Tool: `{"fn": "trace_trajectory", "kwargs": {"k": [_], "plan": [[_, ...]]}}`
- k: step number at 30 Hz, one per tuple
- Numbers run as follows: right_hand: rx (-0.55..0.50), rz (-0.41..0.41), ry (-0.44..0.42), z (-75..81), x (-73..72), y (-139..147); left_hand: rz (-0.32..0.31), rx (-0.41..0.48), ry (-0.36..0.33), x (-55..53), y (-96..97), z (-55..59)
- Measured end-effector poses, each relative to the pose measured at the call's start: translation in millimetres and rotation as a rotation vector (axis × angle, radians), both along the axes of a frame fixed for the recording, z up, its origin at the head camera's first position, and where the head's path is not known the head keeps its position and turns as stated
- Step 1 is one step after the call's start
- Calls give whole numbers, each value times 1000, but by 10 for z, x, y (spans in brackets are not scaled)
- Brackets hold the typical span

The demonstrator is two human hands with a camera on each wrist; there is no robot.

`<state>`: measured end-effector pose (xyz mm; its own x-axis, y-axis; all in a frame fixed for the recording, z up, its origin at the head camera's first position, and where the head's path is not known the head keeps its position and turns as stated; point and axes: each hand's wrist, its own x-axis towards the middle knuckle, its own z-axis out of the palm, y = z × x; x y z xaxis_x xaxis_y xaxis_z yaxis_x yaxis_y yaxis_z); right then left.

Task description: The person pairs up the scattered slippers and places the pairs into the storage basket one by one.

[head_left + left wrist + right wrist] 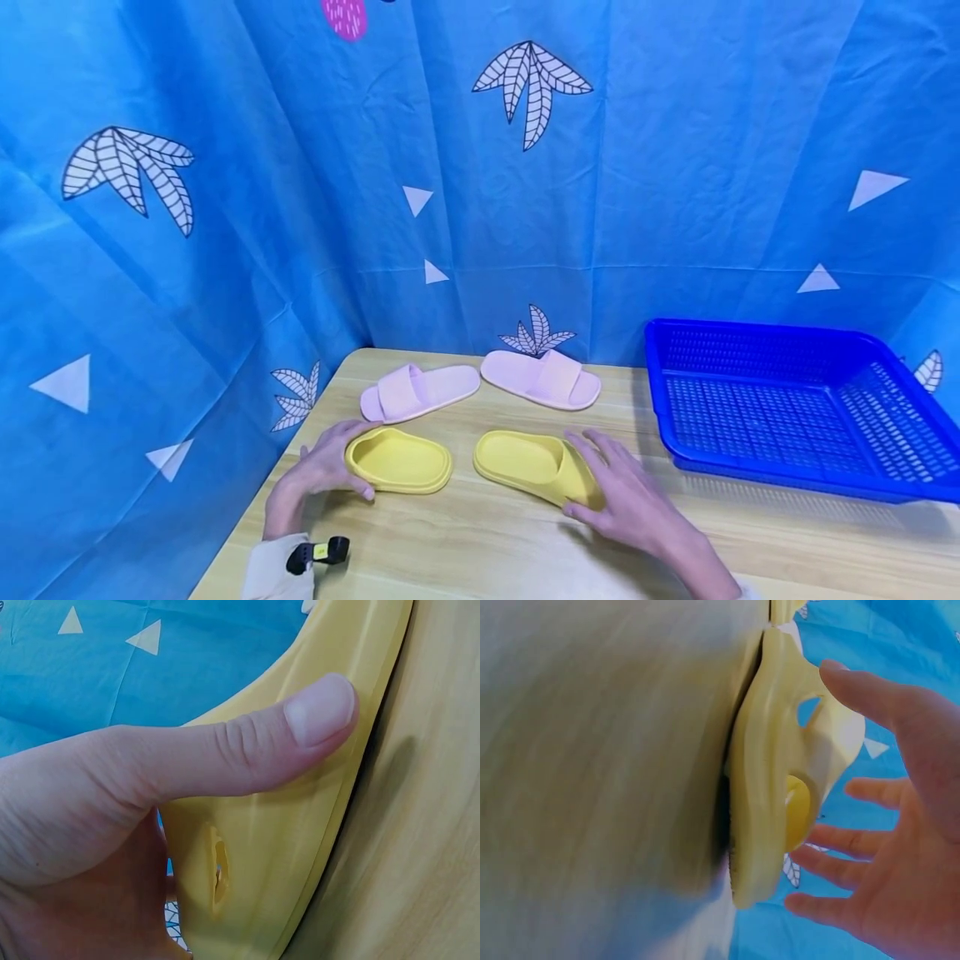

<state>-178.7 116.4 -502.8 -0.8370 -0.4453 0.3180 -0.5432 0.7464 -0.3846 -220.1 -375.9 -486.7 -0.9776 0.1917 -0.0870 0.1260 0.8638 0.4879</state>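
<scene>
Two yellow slippers lie on the wooden table with their toe ends turned outward. At the left one, the left yellow slipper, my left hand holds the toe end. Its thumb lies along the outer side, while the other fingers are mostly hidden behind the slipper. My right hand is around the toe of the right yellow slipper. In the right wrist view its fingers are spread and fairly straight beside that slipper, with a gap between palm and slipper.
Behind the yellow pair lie a left pink slipper and a right pink slipper. A blue plastic basket stands on the table at the right. Blue patterned curtains hang along the back and left.
</scene>
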Motion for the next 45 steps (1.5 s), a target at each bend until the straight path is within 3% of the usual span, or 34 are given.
{"fn": "trace_trajectory", "kwargs": {"k": [17,32,45], "plan": [[8,20,-166,-62,27,-87,-10,-52,3,86,-88,-51],[15,37,-182,-117,54,-57,-7,-11,0,127,-119,-122],[19,10,-155,-97,18,-32,-4,-45,25,21,-82,-119]]}}
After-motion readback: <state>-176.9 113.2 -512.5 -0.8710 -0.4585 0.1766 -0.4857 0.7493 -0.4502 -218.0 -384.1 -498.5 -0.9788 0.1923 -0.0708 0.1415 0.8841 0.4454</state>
